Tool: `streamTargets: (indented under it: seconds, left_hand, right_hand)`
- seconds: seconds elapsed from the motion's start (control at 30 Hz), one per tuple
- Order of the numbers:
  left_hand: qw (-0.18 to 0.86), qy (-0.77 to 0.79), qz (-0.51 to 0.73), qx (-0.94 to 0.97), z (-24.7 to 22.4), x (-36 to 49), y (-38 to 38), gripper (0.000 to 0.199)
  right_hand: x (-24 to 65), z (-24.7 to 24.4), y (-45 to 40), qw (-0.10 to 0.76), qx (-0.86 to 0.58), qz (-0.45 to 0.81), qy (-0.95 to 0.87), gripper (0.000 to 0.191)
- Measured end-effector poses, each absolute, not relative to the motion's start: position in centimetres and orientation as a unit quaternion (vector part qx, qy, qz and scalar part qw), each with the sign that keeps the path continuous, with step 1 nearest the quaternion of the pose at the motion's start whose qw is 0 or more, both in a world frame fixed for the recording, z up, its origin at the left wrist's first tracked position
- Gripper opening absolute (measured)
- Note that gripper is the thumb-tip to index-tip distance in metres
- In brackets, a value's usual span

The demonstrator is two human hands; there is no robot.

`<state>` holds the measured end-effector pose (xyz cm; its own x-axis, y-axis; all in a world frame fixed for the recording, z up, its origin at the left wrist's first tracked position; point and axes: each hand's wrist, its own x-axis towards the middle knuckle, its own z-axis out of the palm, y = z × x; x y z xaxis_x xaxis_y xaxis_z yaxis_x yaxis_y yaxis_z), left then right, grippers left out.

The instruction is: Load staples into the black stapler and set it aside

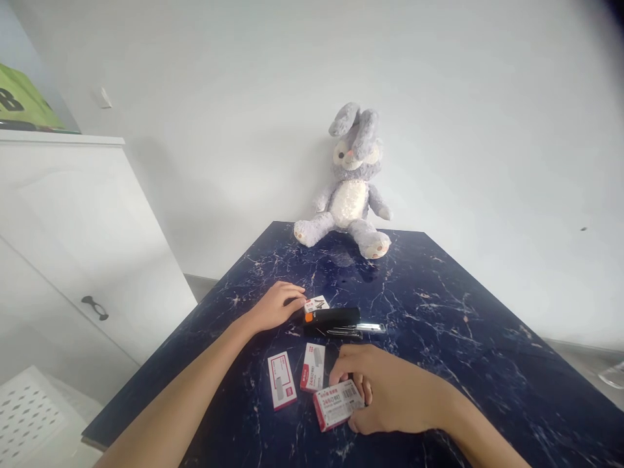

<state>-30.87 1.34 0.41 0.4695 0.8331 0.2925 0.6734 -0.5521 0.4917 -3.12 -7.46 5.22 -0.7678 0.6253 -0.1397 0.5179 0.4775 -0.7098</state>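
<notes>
A black stapler (336, 322) with an orange patch lies sideways on the table, its silver metal part pointing right. Just behind its left end sits a small white box (318, 303); the fingertips and thumb of my left hand (277, 305) close on that box's left edge. My right hand (375, 390) grips a red-and-white staple box (338, 404) between thumb and fingers, tilted at the near side. Beside it lies a second staple box (312, 367), partly overlapped by the held one. Farther left a third staple box (281, 380) lies flat.
A grey plush rabbit (351, 195) sits at the far end of the dark blue marbled table (424, 292), against the white wall. To the left stand a white cabinet (73, 214) with a green bag (24, 97) on top and a white perforated container (34, 409).
</notes>
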Motion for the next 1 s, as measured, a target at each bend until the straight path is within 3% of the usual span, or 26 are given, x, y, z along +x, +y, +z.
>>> streamTargets:
  seconds: [0.27,0.5,0.6,0.7,0.77,1.0]
  left_hand:
    - [0.144,0.453,0.263,0.839,0.6,-30.8,1.3,0.036]
    - [0.068,0.426,0.444,0.785,4.0,-28.9,-2.0,0.026]
    - [0.122,0.337,0.389,0.849,4.4,-27.4,-3.9,0.026]
    - [0.177,0.291,0.338,0.877,4.1,-26.1,-4.8,0.042]
    - [0.230,0.302,0.344,0.859,4.0,-25.5,-4.9,0.049]
    - [0.410,0.353,0.405,0.737,4.1,-25.6,-4.1,0.038]
  right_hand:
    - [-2.8,5.7,-7.4,0.069,-0.348,0.414,-0.838,0.026]
    - [-3.3,6.2,-7.3,0.199,-0.368,0.476,-0.774,0.017]
    - [-4.0,5.8,-7.3,0.307,-0.340,0.503,-0.733,0.031]
    - [-4.5,5.1,-7.2,0.395,-0.319,0.520,-0.687,0.051]
    - [-4.6,4.7,-7.1,0.428,-0.318,0.512,-0.673,0.045]
    - [-4.3,4.5,-6.3,0.468,-0.383,0.453,-0.656,0.028]
